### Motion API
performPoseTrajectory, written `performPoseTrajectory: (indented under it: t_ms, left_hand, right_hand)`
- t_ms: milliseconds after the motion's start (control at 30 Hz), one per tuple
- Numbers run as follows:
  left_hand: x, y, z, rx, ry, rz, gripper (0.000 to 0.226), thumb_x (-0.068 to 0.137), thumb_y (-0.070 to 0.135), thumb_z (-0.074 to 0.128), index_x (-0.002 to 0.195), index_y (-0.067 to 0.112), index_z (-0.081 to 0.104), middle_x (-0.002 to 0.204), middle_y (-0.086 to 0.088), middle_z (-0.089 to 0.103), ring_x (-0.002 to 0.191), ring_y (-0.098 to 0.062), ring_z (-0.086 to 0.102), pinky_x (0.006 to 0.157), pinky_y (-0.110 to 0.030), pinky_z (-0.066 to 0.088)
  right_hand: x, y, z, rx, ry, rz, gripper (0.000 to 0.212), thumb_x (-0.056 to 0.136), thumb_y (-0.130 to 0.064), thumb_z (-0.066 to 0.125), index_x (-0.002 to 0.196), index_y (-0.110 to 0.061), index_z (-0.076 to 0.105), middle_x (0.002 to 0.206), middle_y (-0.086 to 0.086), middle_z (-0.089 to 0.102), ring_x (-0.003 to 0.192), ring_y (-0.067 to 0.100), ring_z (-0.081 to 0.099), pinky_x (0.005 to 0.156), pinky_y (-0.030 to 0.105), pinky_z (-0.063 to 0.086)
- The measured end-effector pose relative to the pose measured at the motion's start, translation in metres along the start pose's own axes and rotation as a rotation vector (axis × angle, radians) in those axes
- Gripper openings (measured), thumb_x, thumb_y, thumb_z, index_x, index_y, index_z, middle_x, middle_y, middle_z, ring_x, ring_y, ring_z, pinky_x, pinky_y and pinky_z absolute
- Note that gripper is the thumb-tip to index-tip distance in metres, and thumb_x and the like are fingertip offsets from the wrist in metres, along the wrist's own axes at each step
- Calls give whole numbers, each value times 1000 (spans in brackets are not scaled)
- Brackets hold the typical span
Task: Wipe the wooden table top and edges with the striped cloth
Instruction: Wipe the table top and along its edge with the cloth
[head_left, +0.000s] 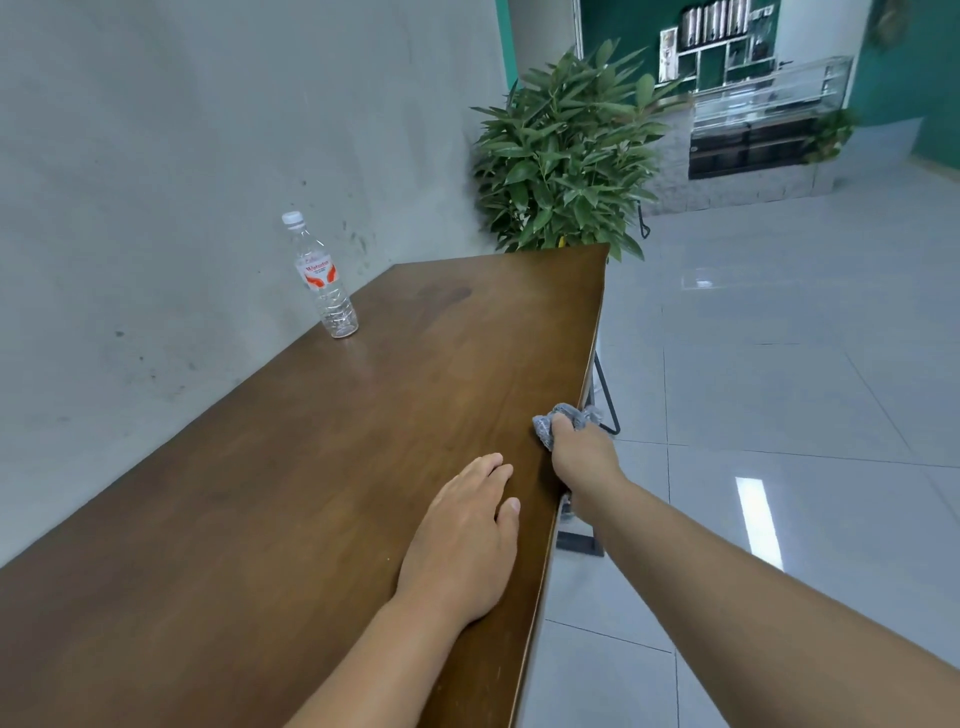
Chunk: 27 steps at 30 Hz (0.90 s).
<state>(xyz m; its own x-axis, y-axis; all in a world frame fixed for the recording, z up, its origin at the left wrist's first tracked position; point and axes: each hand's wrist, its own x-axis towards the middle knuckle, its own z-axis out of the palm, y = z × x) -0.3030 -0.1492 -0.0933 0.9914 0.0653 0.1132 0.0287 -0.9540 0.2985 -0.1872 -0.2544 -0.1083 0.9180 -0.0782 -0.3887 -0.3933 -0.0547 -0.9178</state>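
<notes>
The long wooden table (322, 467) runs away from me along a grey wall. At its right edge, my right hand (582, 452) grips the bunched grey striped cloth (545, 426) and holds it against the edge, thumb on top. The cloth wraps over the edge, so part of it is hidden. My left hand (467, 535) rests flat on the table top just left of the right hand, fingers straight and holding nothing.
A clear plastic water bottle (324, 280) with a white cap stands upright at the table's far left, near the wall. A leafy potted plant (566, 150) stands behind the far end. Glossy grey floor tiles (779, 364) lie to the right. Black metal table legs (605, 395) show under the edge.
</notes>
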Motion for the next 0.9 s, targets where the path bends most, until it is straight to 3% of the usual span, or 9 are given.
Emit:
performPoseTrajectory:
  t_ms: [67,233,500,633,900]
  left_hand:
    - [0,0,0,-5,0,-4,48,102,42,25,150,35,21,157,19,14,144,0,10,115,-22,12]
    - [-7,-1,-4,-34,-33,13,49,102,42,27,150,34,21,158,18,14,145,-1,10,119,-27,16]
    - [-32,-7,-9,-29,-30,69,50,102,41,26,151,34,18,157,21,9,143,4,5,116,-19,7]
    - [-30,-6,-7,-41,-7,78,49,103,40,25,151,33,19,157,21,11,143,4,6,114,-18,5]
    - [-29,-6,-7,-46,1,59,48,103,40,26,150,34,22,157,20,14,143,2,9,110,-16,6]
  right_hand:
    - [-1,-1,0,6,1,11,50,101,-44,38,137,-11,47,117,11,58,97,24,54,81,35,45]
    - [-19,5,1,24,5,37,49,101,-47,38,137,-14,47,116,9,59,100,23,56,87,37,48]
    - [-62,35,2,-4,-24,-30,38,102,-42,36,124,-17,55,108,5,61,96,20,57,83,36,47]
    - [-56,32,3,-26,-3,-20,42,102,-43,37,130,-16,52,116,7,60,103,23,56,91,40,48]
    - [-21,12,3,29,21,6,51,100,-45,40,138,-11,48,121,10,59,104,26,56,81,35,45]
